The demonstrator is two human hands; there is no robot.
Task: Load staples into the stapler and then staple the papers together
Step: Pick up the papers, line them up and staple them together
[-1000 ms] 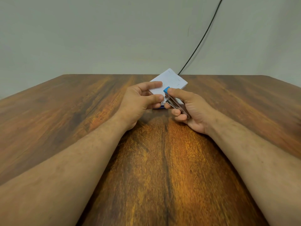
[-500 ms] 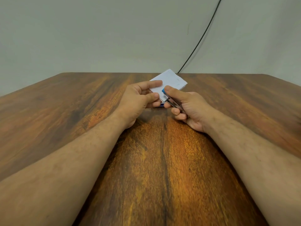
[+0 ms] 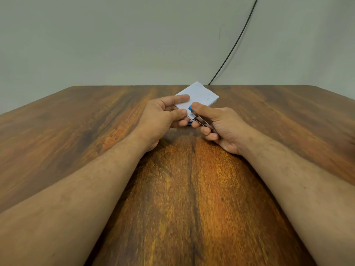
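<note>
A small stack of white papers (image 3: pixel 201 96) is held a little above the wooden table (image 3: pixel 76 131) near its middle. My left hand (image 3: pixel 163 117) pinches the stack's near corner between thumb and forefinger. My right hand (image 3: pixel 217 123) grips a small stapler (image 3: pixel 194 115) with a blue tip and a metal body. The stapler's jaw sits over the same near corner of the papers, with my thumb pressing on its top. Most of the stapler is hidden by my fingers.
A black cable (image 3: pixel 234 45) runs down the pale wall to the table's far edge behind the papers. My two forearms lie over the near half of the table.
The stapler's blue tip has slid further onto the corner of the papers, and both hands have drawn closer together. The papers stay in my left hand.
</note>
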